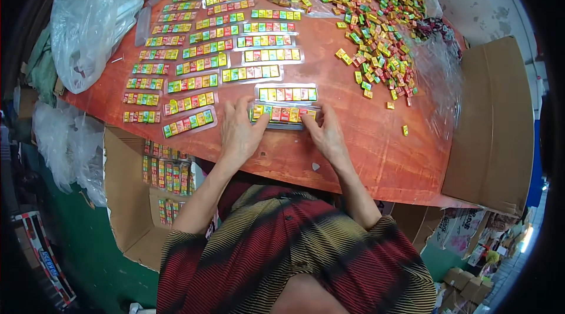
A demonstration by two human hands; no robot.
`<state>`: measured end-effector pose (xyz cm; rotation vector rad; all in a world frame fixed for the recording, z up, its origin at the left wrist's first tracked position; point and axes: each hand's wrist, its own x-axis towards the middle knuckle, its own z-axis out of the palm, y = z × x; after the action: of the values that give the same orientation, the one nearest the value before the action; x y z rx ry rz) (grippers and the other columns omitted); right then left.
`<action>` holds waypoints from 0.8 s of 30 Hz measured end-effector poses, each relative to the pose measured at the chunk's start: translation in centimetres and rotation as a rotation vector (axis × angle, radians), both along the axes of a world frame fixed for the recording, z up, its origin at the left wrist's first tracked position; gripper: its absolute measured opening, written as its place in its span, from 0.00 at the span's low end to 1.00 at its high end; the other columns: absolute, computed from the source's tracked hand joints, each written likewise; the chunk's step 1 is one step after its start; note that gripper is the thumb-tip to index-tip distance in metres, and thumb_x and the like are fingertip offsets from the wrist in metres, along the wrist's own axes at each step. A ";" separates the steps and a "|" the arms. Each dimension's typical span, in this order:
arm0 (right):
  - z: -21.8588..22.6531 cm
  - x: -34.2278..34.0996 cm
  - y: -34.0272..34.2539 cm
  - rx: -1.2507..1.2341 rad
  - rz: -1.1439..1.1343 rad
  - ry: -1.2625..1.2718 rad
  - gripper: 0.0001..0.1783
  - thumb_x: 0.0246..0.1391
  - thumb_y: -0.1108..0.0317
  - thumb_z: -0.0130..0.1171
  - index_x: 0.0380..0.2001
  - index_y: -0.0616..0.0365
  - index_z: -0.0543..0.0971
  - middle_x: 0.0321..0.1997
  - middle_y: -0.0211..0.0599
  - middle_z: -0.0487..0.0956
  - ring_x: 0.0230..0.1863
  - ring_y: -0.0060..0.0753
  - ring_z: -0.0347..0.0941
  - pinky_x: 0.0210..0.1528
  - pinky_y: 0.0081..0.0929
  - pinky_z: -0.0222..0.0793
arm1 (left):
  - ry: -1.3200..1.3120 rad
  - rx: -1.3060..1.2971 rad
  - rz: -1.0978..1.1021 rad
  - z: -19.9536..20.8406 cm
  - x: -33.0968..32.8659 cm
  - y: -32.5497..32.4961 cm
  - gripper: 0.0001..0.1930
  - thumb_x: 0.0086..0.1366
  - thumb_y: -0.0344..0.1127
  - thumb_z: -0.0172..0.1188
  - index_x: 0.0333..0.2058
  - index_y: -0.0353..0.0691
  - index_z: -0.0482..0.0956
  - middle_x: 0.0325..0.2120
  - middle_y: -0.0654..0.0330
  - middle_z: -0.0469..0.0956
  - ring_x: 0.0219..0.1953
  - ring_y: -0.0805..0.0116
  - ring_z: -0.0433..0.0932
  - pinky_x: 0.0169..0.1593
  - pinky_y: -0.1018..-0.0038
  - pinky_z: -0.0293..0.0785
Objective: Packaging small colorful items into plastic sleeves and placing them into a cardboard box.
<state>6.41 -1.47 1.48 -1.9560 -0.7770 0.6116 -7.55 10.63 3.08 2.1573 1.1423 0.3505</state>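
A clear plastic tray with a row of small red, yellow and green boxes [285, 114] lies near the table's front edge, between my two hands. My left hand [239, 133] grips its left end, thumb over the little boxes. At the right end, my right hand [327, 135] holds it the same way, its thumb pressing on the top. The tray's lower rim shows just below the row. Directly behind it, and close against it, sits another filled tray [287, 94].
Several columns of filled trays [197, 83] cover the table's left side. A large heap of loose little boxes [376, 49] spreads over the far right. Clear plastic bags [94, 25] lie at the far left. Cardboard boxes stand below left [126, 196] and at right [488, 125].
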 end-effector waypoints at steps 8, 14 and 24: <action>0.5 -1.0 -0.4 0.001 -0.056 0.479 0.17 0.50 0.67 0.51 0.41 0.63 0.63 0.27 0.34 0.71 0.26 0.21 0.69 0.22 0.16 0.67 | -0.072 -0.131 0.018 0.0 -0.2 -0.6 0.25 0.49 0.39 0.58 0.45 0.37 0.64 0.37 0.48 0.67 0.42 0.52 0.68 0.44 0.64 0.64; 1.8 0.3 -0.2 0.183 -0.073 0.564 0.18 0.50 0.68 0.51 0.43 0.63 0.63 0.34 0.36 0.71 0.29 0.23 0.71 0.24 0.18 0.71 | -0.189 -0.134 0.024 1.6 0.6 -0.7 0.24 0.48 0.37 0.58 0.45 0.37 0.64 0.35 0.47 0.68 0.40 0.50 0.68 0.43 0.62 0.65; -0.1 5.5 1.8 -0.076 0.131 -0.406 0.24 0.49 0.60 0.53 0.46 0.65 0.65 0.29 0.40 0.72 0.30 0.29 0.68 0.34 0.24 0.64 | -0.013 -0.136 -0.011 -1.1 4.4 3.0 0.33 0.48 0.48 0.56 0.48 0.35 0.59 0.41 0.40 0.65 0.44 0.45 0.66 0.45 0.58 0.64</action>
<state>11.87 0.28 1.41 -2.1425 -1.1535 0.3235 -3.14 13.66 1.94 2.0392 1.1141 0.2735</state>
